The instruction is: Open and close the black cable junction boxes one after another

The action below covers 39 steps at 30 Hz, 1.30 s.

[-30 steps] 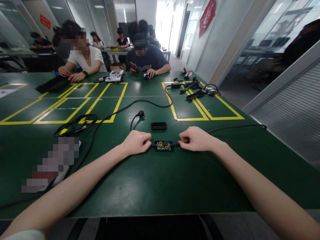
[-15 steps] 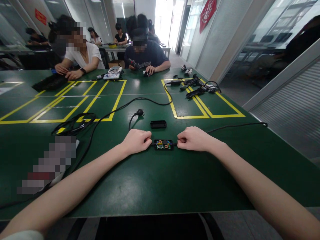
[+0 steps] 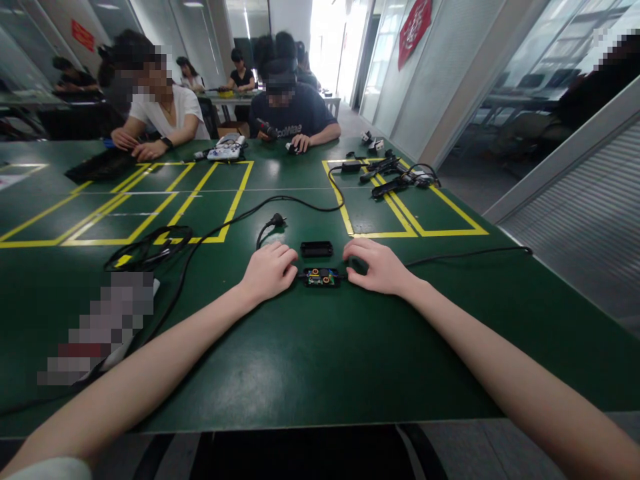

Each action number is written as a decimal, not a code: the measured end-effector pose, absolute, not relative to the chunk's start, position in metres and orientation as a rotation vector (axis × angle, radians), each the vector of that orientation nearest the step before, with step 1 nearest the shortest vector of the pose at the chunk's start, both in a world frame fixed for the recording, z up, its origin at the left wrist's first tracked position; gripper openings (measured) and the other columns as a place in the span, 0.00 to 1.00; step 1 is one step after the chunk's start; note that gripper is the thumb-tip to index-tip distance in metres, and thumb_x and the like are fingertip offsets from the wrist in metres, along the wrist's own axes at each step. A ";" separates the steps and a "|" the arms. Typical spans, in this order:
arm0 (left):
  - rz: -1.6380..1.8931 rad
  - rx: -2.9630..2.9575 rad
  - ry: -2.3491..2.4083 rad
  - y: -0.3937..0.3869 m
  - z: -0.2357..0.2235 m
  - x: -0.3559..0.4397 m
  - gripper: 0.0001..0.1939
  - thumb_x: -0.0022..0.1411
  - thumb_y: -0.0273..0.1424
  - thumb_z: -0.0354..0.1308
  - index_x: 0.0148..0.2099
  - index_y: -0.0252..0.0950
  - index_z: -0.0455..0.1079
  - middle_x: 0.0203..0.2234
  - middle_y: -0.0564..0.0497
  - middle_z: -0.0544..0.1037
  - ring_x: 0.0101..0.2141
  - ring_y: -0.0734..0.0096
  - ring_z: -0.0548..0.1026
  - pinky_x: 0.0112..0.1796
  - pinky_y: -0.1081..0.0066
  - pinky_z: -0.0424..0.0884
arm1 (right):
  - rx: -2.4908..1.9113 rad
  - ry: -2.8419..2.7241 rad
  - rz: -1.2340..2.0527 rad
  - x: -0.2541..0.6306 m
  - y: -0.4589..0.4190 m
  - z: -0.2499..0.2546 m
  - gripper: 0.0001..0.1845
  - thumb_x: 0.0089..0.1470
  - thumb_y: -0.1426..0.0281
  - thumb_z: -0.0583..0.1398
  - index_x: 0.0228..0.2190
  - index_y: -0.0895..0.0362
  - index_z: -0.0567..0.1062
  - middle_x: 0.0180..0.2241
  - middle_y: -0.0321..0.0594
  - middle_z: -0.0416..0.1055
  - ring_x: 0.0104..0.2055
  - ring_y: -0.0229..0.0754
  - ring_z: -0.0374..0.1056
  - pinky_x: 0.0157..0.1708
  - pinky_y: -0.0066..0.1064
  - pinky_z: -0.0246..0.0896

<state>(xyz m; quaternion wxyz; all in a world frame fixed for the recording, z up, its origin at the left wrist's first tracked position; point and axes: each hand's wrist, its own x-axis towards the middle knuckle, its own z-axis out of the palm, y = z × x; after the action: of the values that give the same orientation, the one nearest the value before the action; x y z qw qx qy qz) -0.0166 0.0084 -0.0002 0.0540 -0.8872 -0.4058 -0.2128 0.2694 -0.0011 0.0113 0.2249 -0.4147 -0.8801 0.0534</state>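
Observation:
On the green table (image 3: 270, 373) lies an opened black adapter case (image 3: 322, 283) with a circuit board and copper coils showing inside. My left hand (image 3: 270, 270) is curled at the left end of the case, fingers closed around the cord there; the exact grip is partly hidden. At the right end is my right hand (image 3: 377, 267), its thumb and fingers apart beside the cord, holding nothing. The matching black cover (image 3: 317, 249) rests just behind the case, hollow side up. A black plug (image 3: 277, 221) lies beyond my left hand.
A coiled black cable (image 3: 150, 250) and a blurred-out long object (image 3: 100, 327) lie left. Yellow tape rectangles (image 3: 383, 235) mark the table. Black parts and cables (image 3: 390, 175) are piled back right. Two people (image 3: 295, 110) work across the table; a long cord (image 3: 280, 198) crosses its middle.
The adapter case has shifted slightly left and away from me, with both hands. My right hand has opened from its closed grip on the cord. The plug has moved slightly.

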 end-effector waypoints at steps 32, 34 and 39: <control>-0.924 -2.964 -0.951 0.011 -0.010 -0.026 0.45 0.59 0.48 0.69 0.73 0.42 0.58 0.50 0.46 0.84 0.43 0.59 0.85 0.45 0.66 0.80 | -1.142 -1.736 0.984 0.251 0.003 -0.008 0.17 0.51 0.65 0.68 0.43 0.55 0.81 0.35 0.40 0.80 0.35 0.42 0.75 0.40 0.37 0.74; -0.940 -2.956 -0.955 0.011 -0.011 -0.026 0.50 0.58 0.48 0.70 0.75 0.42 0.53 0.52 0.45 0.83 0.45 0.58 0.85 0.46 0.65 0.80 | -1.140 -1.683 1.016 0.249 0.001 -0.007 0.17 0.50 0.65 0.68 0.43 0.55 0.82 0.34 0.40 0.80 0.34 0.43 0.76 0.39 0.37 0.76; -0.956 -2.957 -0.908 0.012 -0.012 -0.026 0.52 0.58 0.47 0.71 0.76 0.41 0.49 0.52 0.43 0.83 0.48 0.56 0.84 0.47 0.64 0.80 | -1.109 -1.621 0.966 0.243 -0.002 -0.007 0.15 0.47 0.64 0.69 0.38 0.56 0.83 0.35 0.41 0.79 0.34 0.42 0.75 0.32 0.35 0.78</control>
<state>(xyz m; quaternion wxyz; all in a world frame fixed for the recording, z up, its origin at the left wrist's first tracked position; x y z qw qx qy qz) -0.0265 0.0123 -0.0119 -0.0481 -0.9123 -0.2802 -0.2948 0.2427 -0.0025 -0.0068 0.4586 -0.4504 -0.6580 0.3923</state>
